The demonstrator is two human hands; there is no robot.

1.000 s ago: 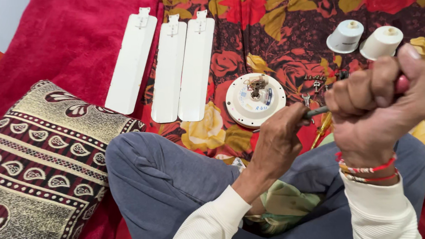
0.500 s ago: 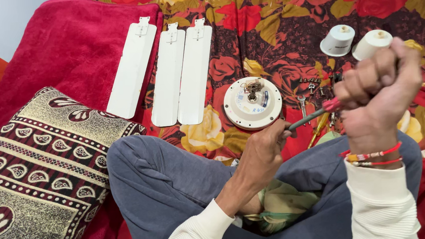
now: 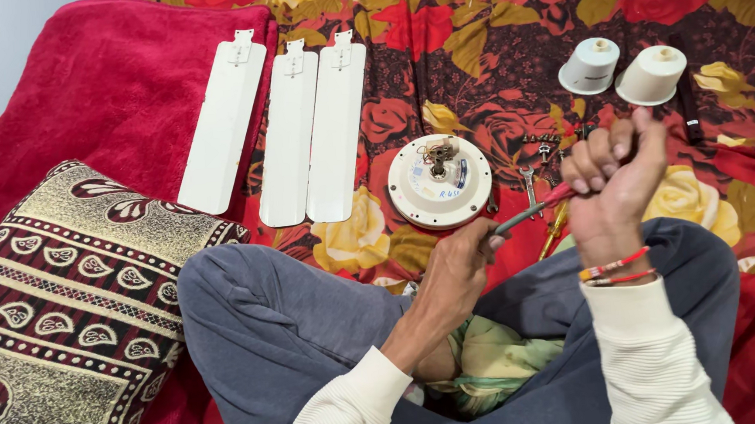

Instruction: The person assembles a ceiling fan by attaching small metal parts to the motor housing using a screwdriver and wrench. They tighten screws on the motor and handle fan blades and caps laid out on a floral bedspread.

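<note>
gripping a screwdriver (image 3: pixel 530 214) near two white cups (image 3: pixel 591 65).

I see both arms in cream ribbed long sleeves w/ snug cuffs. Right hand (image 3: pixel 613 184): red & orange thread bands at wrist. Left hand (image 3: pixel 457 264): bare, no rings visible. Legs in blue-grey trousers, crossed.

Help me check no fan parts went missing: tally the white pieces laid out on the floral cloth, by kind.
Fan blades: 3
Round motor housing: 1
Cup-shaped covers: 2
Total: 6
</note>
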